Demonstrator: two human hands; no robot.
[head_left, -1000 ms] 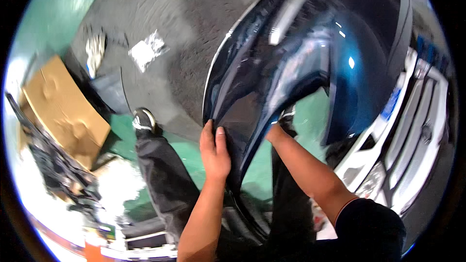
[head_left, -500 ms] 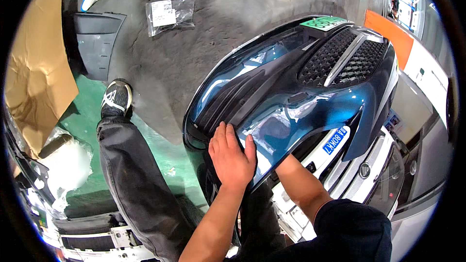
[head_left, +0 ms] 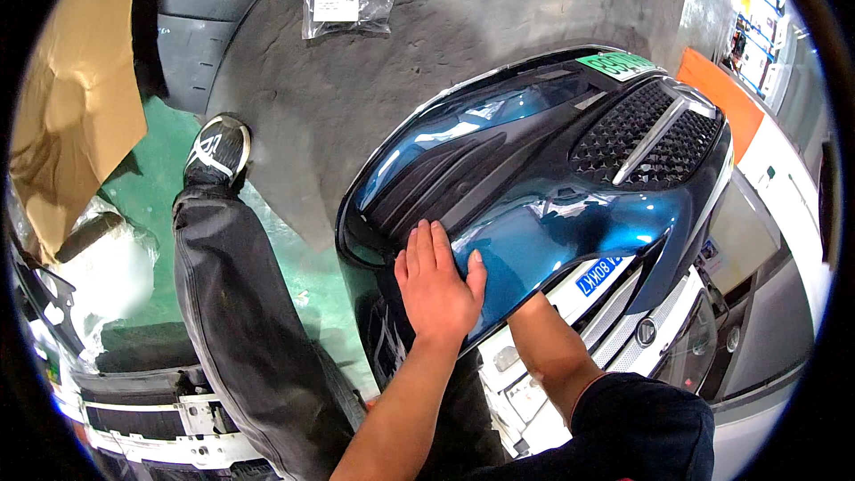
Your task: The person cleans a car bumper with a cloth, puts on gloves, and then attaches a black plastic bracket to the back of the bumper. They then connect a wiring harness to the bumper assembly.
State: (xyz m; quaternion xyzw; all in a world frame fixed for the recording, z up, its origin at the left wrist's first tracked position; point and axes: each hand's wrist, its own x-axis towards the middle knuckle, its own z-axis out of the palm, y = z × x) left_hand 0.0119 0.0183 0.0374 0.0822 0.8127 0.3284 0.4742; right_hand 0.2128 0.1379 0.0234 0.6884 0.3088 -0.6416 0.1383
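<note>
A glossy blue car bumper cover (head_left: 570, 223) with a black mesh grille (head_left: 650, 129) fills the middle and right of the view. My left hand (head_left: 436, 281) lies flat on its near painted edge, fingers together and thumb over the rim. My right forearm (head_left: 557, 347) reaches under the bumper from the lower right; the right hand itself is hidden beneath the panel. My left leg in dark trousers (head_left: 240, 303) and a black shoe (head_left: 216, 150) stand on the green floor to the left.
A white car front (head_left: 641, 330) with a blue plate sits under the bumper at right. A clear bag with parts (head_left: 343, 4) lies on the grey floor. Brown cardboard (head_left: 67, 98) and a black trim panel (head_left: 191, 36) are at left, another bumper part (head_left: 142, 428) at lower left.
The bumper has swung from nearly upright to lying flatter with its grille facing up. My left hand stayed on its near edge, and the view tilted toward the white car.
</note>
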